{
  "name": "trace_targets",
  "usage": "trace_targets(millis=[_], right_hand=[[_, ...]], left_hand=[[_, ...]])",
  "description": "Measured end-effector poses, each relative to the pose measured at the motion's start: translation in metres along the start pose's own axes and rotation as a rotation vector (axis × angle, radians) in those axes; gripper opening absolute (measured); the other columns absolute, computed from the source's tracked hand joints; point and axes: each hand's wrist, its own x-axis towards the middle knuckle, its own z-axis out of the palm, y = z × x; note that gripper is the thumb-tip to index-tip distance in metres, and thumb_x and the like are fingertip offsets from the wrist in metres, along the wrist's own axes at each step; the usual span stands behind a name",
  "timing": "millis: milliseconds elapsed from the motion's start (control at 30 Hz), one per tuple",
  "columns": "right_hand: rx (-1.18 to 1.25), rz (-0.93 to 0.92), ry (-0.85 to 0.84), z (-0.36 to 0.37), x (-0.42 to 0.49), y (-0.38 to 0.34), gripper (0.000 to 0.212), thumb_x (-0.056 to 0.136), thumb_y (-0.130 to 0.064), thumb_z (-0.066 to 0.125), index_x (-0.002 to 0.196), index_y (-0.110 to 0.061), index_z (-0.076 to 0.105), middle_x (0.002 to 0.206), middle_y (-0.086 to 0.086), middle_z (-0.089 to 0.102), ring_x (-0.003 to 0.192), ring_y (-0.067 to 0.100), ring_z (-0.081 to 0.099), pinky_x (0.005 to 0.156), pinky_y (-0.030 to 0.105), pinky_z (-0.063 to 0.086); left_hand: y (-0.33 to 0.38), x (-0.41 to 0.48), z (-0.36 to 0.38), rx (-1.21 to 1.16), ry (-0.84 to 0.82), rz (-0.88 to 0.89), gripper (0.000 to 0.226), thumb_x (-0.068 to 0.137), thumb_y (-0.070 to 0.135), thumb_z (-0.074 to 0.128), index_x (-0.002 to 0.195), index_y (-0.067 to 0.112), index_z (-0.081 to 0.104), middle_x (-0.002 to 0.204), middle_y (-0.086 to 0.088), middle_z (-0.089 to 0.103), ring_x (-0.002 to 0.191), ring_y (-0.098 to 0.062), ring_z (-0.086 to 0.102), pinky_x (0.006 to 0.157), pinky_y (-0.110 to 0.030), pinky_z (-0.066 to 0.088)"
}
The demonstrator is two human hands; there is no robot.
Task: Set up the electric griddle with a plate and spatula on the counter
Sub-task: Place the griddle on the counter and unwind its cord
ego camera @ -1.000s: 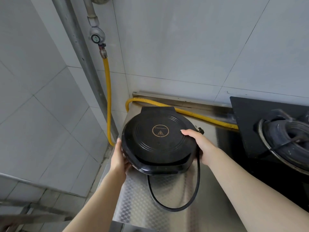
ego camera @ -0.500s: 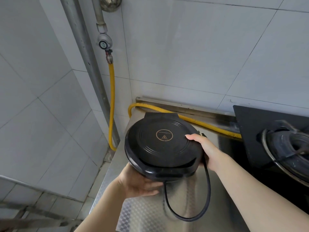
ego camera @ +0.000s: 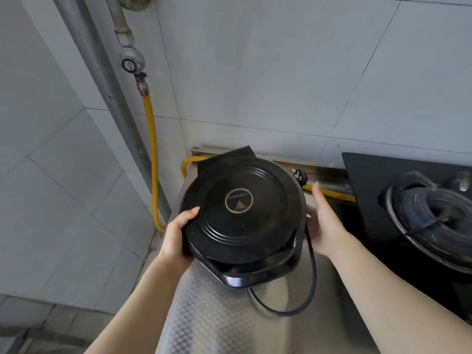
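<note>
The black round electric griddle (ego camera: 240, 200) is held over the back left corner of the steel counter (ego camera: 217, 315), its lid tilted towards me with a gap showing at the front. My left hand (ego camera: 176, 236) grips its left rim, thumb on the lid. Beside the right rim is my right hand (ego camera: 324, 221), flat with its fingers straight, and I cannot tell whether it touches. The griddle's black cord (ego camera: 304, 302) loops on the counter, with the plug (ego camera: 300, 175) behind the griddle. No plate or spatula is in view.
A black gas stove (ego camera: 370, 187) with a glass-lidded pot (ego camera: 434, 221) stands just right of the griddle. A yellow gas hose (ego camera: 152, 149) drops from a valve and runs along the tiled back wall. The counter's left edge falls to the floor.
My left hand moved from under the griddle's front to its left rim. My right hand let go of the right rim and opened flat beside it. The griddle shifted slightly back.
</note>
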Motion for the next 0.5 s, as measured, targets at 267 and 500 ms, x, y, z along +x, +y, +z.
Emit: trace_targets(millis=[267, 500], right_hand=[[-0.239, 0.163, -0.065, 0.03, -0.002, 0.033, 0.012, 0.091, -0.012, 0.054, 0.081, -0.009, 0.06, 0.05, 0.009, 0.067, 0.033, 0.009, 0.054, 0.035, 0.015, 0.041], [-0.045, 0.123, -0.248, 0.068, -0.007, 0.035, 0.032, 0.091, -0.007, 0.056, 0.063, -0.009, 0.071, 0.057, 0.005, 0.07, 0.045, 0.015, 0.065, 0.048, 0.025, 0.054]], left_hand=[[0.044, -0.001, 0.042, -0.078, -0.029, 0.134, 0.05, 0.072, 0.033, 0.068, 0.119, 0.017, 0.066, 0.111, -0.007, 0.072, 0.098, -0.028, 0.069, 0.084, -0.039, 0.054], [0.043, -0.006, 0.055, -0.072, -0.031, 0.138, 0.055, 0.071, 0.036, 0.066, 0.123, 0.017, 0.062, 0.113, -0.007, 0.071, 0.096, -0.027, 0.068, 0.087, -0.04, 0.053]])
